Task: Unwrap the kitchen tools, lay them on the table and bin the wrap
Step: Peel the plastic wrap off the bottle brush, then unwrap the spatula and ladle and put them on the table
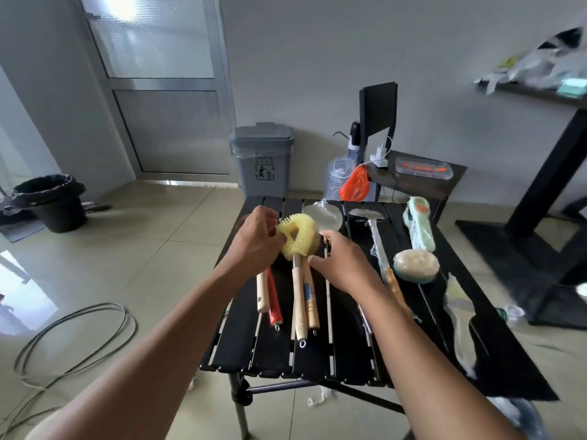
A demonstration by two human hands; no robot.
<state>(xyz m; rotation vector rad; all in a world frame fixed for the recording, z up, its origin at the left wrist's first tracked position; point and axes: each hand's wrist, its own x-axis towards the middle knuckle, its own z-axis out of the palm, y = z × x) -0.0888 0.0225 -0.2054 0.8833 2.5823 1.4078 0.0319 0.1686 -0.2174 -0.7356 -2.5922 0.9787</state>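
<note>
Yellow looped-bristle brush with wooden handle (298, 234) is mid-frame, over the black slatted table (279, 357). Left hand (257, 239) pinches its head; right hand (341, 265), can't tell. Probably light with squishy bristles, so I'd grab the stiff handle.

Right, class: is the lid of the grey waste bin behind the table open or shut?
Shut. The lid lies flat on the rim of the grey waste bin, with no gap showing.

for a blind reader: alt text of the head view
The left hand pinches a yellow brush among wooden-handled brushes on a black table, the right hand beside it. A wrapped sponge lies farther right, a grey bin behind.
</note>
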